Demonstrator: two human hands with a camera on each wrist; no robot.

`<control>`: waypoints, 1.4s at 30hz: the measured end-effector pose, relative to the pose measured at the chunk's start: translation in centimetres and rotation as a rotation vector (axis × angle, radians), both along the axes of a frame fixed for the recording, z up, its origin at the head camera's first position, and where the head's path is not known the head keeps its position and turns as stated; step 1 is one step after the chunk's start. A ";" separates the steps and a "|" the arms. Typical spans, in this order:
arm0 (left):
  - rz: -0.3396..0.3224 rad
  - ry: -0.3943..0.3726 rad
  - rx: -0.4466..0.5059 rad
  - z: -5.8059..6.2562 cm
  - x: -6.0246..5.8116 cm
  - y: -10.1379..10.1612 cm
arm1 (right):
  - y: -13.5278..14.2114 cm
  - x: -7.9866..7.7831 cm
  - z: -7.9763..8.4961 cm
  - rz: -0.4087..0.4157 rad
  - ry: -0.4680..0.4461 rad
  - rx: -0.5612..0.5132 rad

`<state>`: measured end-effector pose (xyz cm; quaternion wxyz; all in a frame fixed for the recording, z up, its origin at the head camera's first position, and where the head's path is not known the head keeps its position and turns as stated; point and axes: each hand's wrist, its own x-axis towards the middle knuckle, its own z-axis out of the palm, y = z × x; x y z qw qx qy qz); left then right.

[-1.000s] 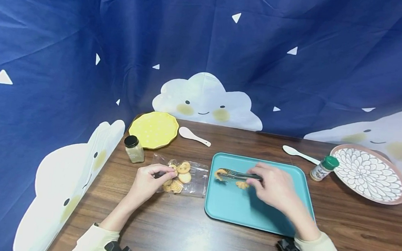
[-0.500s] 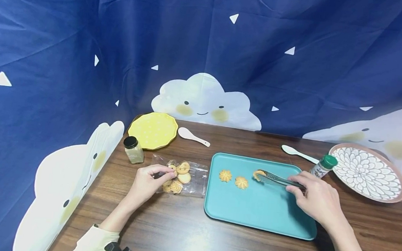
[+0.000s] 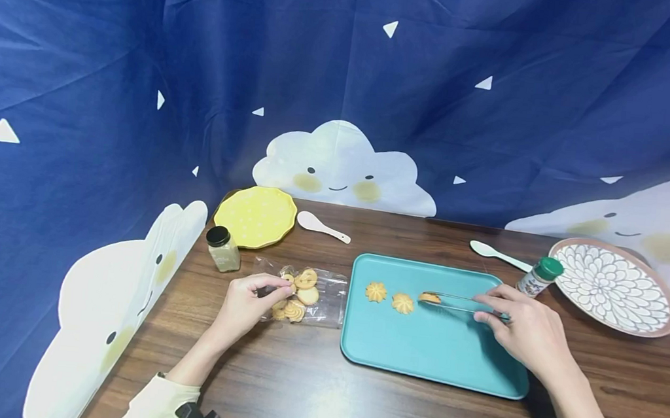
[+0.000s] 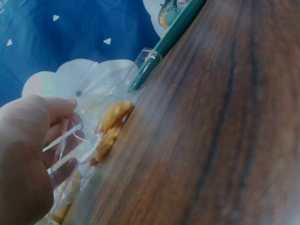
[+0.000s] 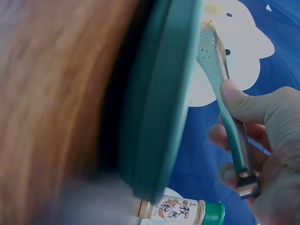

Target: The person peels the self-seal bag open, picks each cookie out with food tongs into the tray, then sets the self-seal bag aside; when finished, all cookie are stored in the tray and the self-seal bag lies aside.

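My left hand pinches the open edge of a clear plastic bag lying on the table, with several cookies inside. In the left wrist view the film of the bag runs between thumb and fingers. Metal tongs are held by my right hand over the teal tray. Between the tong tips is a cookie, seen nearly edge-on, at the tray's middle. Two flower-shaped cookies lie flat to its left, a far-left cookie and a nearer cookie.
A yellow plate, a black-capped jar and a white spoon stand back left. Behind the right hand are a green-capped shaker, another white spoon and a petal-patterned plate.
My right hand has moved right with the tongs and cookie, from the tray's left side to its middle. The tongs have since turned, their two arms now showing apart. The left hand stays put.
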<state>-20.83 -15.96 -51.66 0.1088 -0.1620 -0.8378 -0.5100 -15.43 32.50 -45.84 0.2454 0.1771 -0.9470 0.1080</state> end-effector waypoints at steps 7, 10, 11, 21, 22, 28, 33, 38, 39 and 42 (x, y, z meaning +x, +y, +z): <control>0.003 -0.024 0.001 0.1 0.2 -0.2 | 0.2 0.2 0.4 0.031 -0.063 0.009; 0.011 -0.029 -0.008 0.0 0.4 -0.4 | 0.4 0.3 0.9 -0.002 -0.182 -0.001; 0.013 -0.028 -0.010 0.0 0.4 -0.4 | 0.6 0.3 1.0 -0.014 -0.227 -0.003; 0.003 -0.028 -0.004 0.1 0.2 -0.4 | 0.9 -0.1 0.9 -0.060 -0.308 -0.071; 0.000 -0.029 -0.002 0.1 0.2 -0.4 | 0.8 -0.2 0.8 -0.065 -0.306 -0.062; -0.022 -0.034 0.011 0.3 0.1 -0.1 | -1.6 -0.9 1.5 -0.055 -0.215 -0.039; -0.023 -0.027 0.014 0.3 0.0 -0.1 | -6.8 -2.0 1.8 0.081 -0.201 -0.056; -0.018 -0.033 0.022 0.4 0.0 -0.2 | -12.7 -3.4 1.7 0.155 -0.315 -0.034; -0.017 -0.038 0.024 0.4 0.0 -0.2 | -13.7 -3.6 1.6 0.160 -0.337 -0.021; -0.014 -0.051 0.027 0.4 0.0 -0.2 | -16.2 -4.0 1.4 0.162 -0.386 0.018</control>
